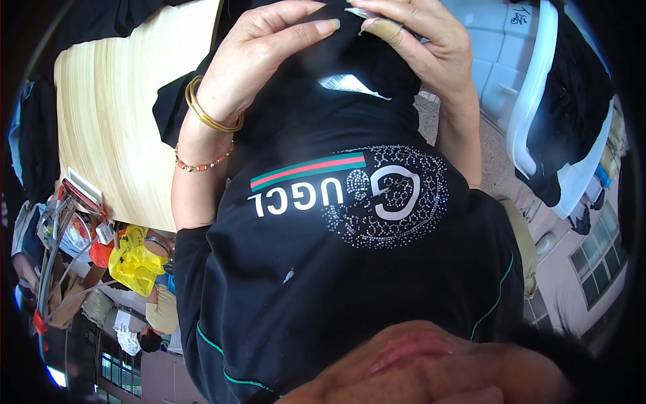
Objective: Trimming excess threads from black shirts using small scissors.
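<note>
Black cloth (pixel 350 50) lies bunched between my hands at the upper edge, dark against my black top. My left hand (pixel 279 34), with gold bangles and a beaded bracelet at the wrist, has thumb and fingers closed on this cloth. Opposite it, my right hand (pixel 420 40) is closed at the cloth too, a tan wrap round its thumb. By its fingertips shows a small whitish piece (pixel 361 13), too little seen to name. A white printed label (pixel 351 85) lies on the black fabric below the hands. Parts of the fingers are cut off by the upper edge.
A pale wooden tabletop (pixel 114 128) stands at my left. On my right is a white rim (pixel 531 101) with black fabric (pixel 579 101) beside it. A yellow plastic bag (pixel 138 262) hangs at lower left, near another person (pixel 161 310).
</note>
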### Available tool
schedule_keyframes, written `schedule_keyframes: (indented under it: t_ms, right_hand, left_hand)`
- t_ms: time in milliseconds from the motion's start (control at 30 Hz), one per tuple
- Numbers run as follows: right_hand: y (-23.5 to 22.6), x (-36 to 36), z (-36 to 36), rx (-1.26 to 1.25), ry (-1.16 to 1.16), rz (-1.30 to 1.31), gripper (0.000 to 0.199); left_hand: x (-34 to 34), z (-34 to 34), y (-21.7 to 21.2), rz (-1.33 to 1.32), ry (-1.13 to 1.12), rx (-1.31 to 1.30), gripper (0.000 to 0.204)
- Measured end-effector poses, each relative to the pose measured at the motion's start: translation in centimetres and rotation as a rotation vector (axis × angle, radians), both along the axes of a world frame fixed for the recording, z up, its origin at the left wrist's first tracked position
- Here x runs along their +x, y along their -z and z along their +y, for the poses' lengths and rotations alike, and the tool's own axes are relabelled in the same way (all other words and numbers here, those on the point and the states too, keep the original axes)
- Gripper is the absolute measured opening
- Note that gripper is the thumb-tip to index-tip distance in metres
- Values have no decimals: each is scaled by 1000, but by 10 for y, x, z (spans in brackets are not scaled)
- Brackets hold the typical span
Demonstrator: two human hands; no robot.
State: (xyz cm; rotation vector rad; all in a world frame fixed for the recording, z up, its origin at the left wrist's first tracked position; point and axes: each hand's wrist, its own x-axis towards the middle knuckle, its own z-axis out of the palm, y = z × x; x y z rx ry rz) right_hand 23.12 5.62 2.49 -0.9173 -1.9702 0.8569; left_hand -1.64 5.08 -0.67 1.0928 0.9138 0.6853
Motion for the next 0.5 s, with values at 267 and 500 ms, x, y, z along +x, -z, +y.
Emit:
schedule_keyframes:
  t_ms: [267,500]
  right_hand:
    - [11,-4,5,-355,102,46,13]
    - [5,9,21,-189,301,80,14]
  left_hand:
    - [-6,-5,8,40,-46,97,29]
    - [-13,-12,-5,-57,-67,25,24]
